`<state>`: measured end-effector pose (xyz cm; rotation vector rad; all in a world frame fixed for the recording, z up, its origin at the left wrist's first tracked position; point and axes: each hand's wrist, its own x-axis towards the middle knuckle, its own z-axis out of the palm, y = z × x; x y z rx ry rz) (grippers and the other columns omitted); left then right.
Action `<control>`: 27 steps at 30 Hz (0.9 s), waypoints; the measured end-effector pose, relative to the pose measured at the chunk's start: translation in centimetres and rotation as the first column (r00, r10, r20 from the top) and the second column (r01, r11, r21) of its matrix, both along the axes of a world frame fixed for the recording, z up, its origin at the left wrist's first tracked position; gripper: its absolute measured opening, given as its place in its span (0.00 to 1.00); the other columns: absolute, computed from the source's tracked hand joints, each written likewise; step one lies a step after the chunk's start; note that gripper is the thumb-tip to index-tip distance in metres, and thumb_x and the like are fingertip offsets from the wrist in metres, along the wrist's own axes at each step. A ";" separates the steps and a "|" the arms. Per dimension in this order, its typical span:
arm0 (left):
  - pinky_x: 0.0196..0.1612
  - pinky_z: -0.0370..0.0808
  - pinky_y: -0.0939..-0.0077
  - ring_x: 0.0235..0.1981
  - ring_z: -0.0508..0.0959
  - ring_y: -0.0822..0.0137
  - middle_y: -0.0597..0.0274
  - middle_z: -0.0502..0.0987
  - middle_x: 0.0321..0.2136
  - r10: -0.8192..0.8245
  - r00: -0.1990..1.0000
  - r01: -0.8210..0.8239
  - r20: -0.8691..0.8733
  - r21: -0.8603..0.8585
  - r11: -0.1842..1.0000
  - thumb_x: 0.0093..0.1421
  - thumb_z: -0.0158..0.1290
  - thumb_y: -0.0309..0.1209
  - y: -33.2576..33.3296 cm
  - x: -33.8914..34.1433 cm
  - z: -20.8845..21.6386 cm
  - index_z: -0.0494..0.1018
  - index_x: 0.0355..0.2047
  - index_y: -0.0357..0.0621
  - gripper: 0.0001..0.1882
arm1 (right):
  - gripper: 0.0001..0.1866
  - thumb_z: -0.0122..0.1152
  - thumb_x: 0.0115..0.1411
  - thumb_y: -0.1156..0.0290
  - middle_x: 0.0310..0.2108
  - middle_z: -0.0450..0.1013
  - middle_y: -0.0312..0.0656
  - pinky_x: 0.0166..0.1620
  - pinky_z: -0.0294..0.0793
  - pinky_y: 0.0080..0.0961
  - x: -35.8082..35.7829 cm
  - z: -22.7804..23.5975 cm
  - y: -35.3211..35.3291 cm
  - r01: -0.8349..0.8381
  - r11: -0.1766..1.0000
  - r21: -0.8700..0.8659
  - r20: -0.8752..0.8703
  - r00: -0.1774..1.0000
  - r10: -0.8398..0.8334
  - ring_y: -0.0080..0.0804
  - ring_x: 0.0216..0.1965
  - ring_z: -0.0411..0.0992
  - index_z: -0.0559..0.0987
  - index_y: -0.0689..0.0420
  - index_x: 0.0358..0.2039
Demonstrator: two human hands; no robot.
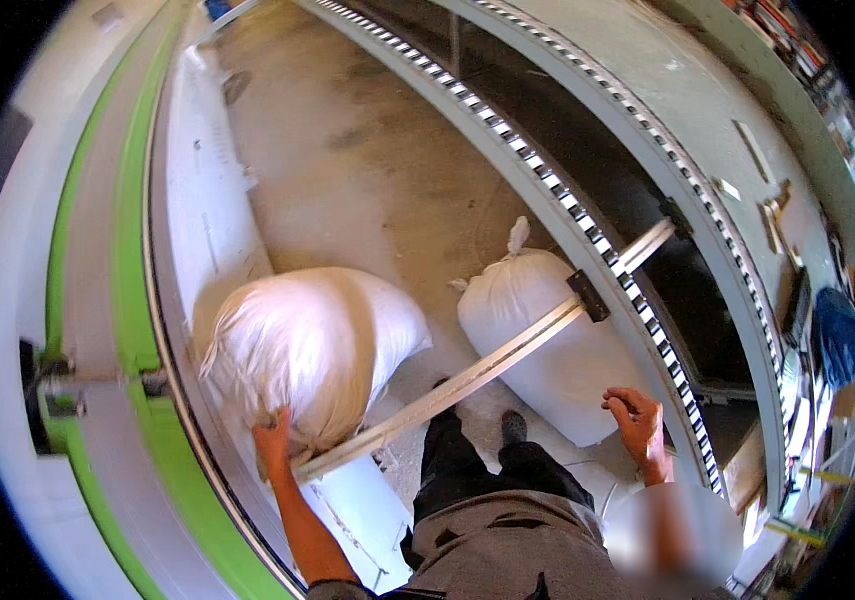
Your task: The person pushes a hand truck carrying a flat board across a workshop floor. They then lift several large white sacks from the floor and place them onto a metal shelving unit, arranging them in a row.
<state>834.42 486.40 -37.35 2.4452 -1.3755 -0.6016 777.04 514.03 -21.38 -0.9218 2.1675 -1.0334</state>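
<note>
A large, full white sack bulges beside the green-edged machine on my left. My left hand is at its lower left edge, fingers closed on the cloth; part of the grip is hidden. Close by that hand is the near end of a long pale wooden bar. The bar slants up to the right, with a black block on it by the roller rail. My right hand hovers beside the rail, fingers loosely curled and apart, with nothing visible in them.
A second white sack, tied at the top, lies on the concrete floor under the bar. Two curved roller rails run along the right. The green and grey machine bed borders the left. Blue cloth and clutter lie far right.
</note>
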 end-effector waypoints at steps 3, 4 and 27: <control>0.51 0.71 0.57 0.48 0.75 0.40 0.29 0.74 0.46 -0.114 0.988 0.117 -0.102 0.027 0.993 0.48 0.65 0.55 -1.1 2.3 -2.0 0.69 0.47 0.20 0.45 | 0.10 0.63 0.59 0.73 0.36 0.81 0.48 0.40 0.79 0.27 0.7 -0.2 -1.6 -0.002 0.999 0.049 -0.029 1.000 0.003 0.34 0.37 0.81 0.82 0.64 0.40; 0.51 0.71 0.58 0.48 0.75 0.40 0.28 0.74 0.46 -0.138 0.981 0.149 -0.137 0.077 0.986 0.50 0.64 0.53 -1.4 1.6 -0.9 0.68 0.48 0.19 0.43 | 0.10 0.63 0.59 0.73 0.37 0.81 0.48 0.40 0.79 0.27 1.5 0.1 -1.8 0.002 0.997 0.074 -0.035 0.999 0.000 0.34 0.37 0.81 0.82 0.64 0.40; 0.51 0.72 0.57 0.47 0.75 0.43 0.38 0.76 0.44 -0.961 0.128 0.992 -0.245 0.050 0.120 0.47 0.70 0.46 4.6 -31.9 3.7 0.66 0.53 0.31 0.41 | 0.21 0.65 0.58 0.56 0.42 0.79 0.53 0.48 0.75 0.43 0.4 -29.5 1.6 0.053 0.990 0.133 0.050 0.997 -0.060 0.53 0.45 0.76 0.81 0.60 0.44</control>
